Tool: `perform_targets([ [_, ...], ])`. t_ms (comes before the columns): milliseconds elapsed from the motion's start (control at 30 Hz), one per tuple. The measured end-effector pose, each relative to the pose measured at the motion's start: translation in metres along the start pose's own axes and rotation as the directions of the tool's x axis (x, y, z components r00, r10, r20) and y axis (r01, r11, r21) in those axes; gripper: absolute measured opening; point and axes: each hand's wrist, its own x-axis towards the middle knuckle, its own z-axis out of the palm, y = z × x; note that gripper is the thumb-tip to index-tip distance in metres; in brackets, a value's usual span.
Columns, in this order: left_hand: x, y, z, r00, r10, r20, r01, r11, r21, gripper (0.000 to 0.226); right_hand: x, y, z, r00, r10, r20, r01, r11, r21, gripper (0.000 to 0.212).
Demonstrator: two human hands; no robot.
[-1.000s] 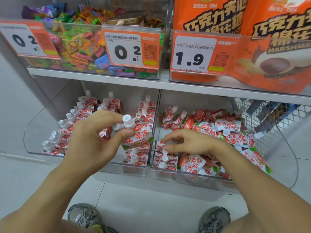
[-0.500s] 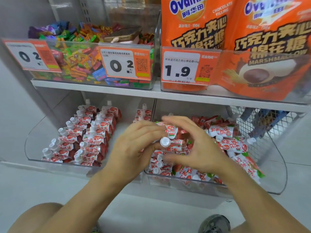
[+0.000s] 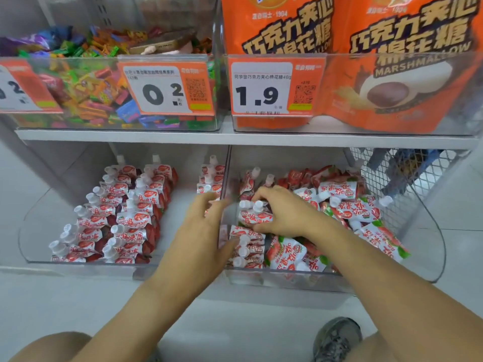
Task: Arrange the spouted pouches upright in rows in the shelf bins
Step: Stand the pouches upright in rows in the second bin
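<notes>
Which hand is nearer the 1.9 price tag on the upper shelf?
Right. The right hand sits in the right bin almost directly below the 1.9 price tag; the left hand is lower and further left.

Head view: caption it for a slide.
Right hand sets spouted pouches upright in the right bin; left hand steadies the row.

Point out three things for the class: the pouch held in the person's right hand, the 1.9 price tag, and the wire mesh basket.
pouch [image 3: 254, 218], head view, on its printed front below the caps.
1.9 price tag [image 3: 257, 96], head view, on the black digits.
wire mesh basket [image 3: 376, 176], head view, on its left mesh wall.
</notes>
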Motion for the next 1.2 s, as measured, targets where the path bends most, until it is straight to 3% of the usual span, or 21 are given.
perform_targets([
  [100,-0.003,0.001,0.003,0.989,-0.149,-0.015,0.145,0.979,-0.141,0.063,0.006,-0.001,-0.003,0.995,-0.054,0.085,0.057,0.998,-0.034,0.07],
  [333,-0.006,0.001,0.003,0.981,-0.194,0.021,0.195,0.968,-0.155,0.061,0.015,-0.005,-0.005,0.989,0.025,0.143,-0.035,0.997,0.067,0.061],
  [533,-0.005,-0.002,0.005,0.979,-0.199,0.047,0.205,0.965,-0.162,0.06,0.017,-0.009,-0.004,0.981,0.031,0.19,-0.015,0.996,-0.083,0.062],
  [600,-0.004,-0.002,0.005,0.979,-0.199,0.052,0.205,0.969,-0.141,0.061,0.015,-0.008,-0.009,0.983,0.027,0.18,-0.017,0.998,-0.059,0.067],
  [800,-0.006,-0.004,0.005,0.98,-0.192,0.049,0.198,0.966,-0.164,0.061,0.02,-0.007,-0.018,0.966,0.0,0.258,-0.027,0.994,0.103,0.053],
  [900,-0.006,-0.004,0.005,0.981,-0.189,0.052,0.196,0.965,-0.173,0.062,0.019,-0.001,-0.024,0.945,-0.02,0.325,-0.033,0.987,0.158,0.037],
  [967,-0.005,-0.005,0.005,0.981,-0.187,0.055,0.194,0.967,-0.165,0.061,0.018,0.002,-0.032,0.976,0.006,0.219,-0.063,0.966,0.252,0.031],
  [1033,-0.005,-0.004,0.005,0.981,-0.186,0.047,0.191,0.97,-0.152,0.061,0.027,0.006,-0.035,0.993,0.08,-0.091,-0.054,0.964,0.26,0.022],
  [1100,-0.005,-0.003,0.006,0.982,-0.184,0.032,0.187,0.972,-0.141,0.06,0.044,0.008,-0.029,0.947,0.119,-0.298,-0.07,0.983,0.17,0.024],
  [1200,-0.005,-0.003,0.008,0.982,-0.186,0.025,0.188,0.971,-0.151,0.06,0.071,0.007,-0.012,0.952,0.186,-0.244,-0.217,0.97,-0.106,0.047],
])
